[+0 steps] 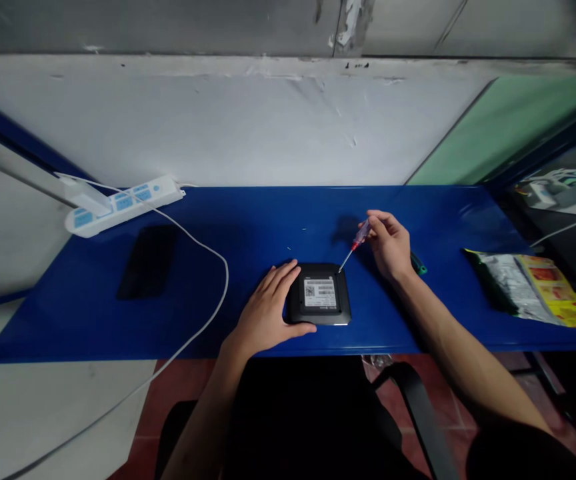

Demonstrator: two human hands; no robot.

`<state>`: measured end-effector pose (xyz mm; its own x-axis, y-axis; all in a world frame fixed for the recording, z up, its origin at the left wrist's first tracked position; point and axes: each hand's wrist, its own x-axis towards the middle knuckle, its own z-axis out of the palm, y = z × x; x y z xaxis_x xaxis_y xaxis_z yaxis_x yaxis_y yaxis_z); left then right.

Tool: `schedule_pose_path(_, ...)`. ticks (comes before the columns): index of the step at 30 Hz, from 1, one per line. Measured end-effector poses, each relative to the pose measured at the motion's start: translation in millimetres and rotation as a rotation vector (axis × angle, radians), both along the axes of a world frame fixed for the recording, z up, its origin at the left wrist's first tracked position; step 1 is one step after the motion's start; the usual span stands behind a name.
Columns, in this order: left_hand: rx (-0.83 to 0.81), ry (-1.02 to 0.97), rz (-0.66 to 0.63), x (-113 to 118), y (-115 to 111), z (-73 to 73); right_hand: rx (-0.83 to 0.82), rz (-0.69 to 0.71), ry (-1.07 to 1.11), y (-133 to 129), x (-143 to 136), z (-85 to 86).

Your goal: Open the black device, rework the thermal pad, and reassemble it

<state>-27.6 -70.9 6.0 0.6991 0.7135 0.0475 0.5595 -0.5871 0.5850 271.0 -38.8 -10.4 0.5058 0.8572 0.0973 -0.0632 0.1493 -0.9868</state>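
Note:
A small square black electronic box (344, 298) lies on the blue table, a white label with a code square (319, 293) facing up. My left hand (271, 303) grips its left side, fingers along the far left corner and thumb at the near edge. Between the fingers of my right hand (389, 243) is a screwdriver (361, 235) with a translucent purplish handle and red collar. Its thin shaft slants down to the left, and the tip meets the box's far right corner. Whether a screw sits under the tip is too small to tell.
A white power strip (133, 205) with a plugged-in adapter stands at the back left. Its white cable (225, 267) loops across the table beside a dark flat phone-like slab (148, 262). A green-handled tool (419, 265) lies behind my right wrist. At right is a yellow-and-silver packet (533, 287).

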Motion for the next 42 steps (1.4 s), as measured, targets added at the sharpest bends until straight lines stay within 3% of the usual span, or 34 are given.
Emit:
schedule_pose_path(7,-0.009,0.011,0.0,-0.1,-0.6,0.5,0.046,0.026,0.04,-0.8,-3.8,2.5)
schedule_pose_path(23,0.038,-0.002,0.009,-3.3,-0.6,-7.4,-0.012,0.031,-0.184,-7.5,-12.3,11.1)
schedule_pose_path(30,0.001,0.016,0.05,-5.5,-1.0,-15.4,0.021,0.004,-0.232,-4.0,-9.3,7.7)
schedule_pose_path(42,0.052,-0.054,0.023,-2.9,1.4,-10.8,0.022,-0.026,-0.268,-4.9,-4.0,-0.9)
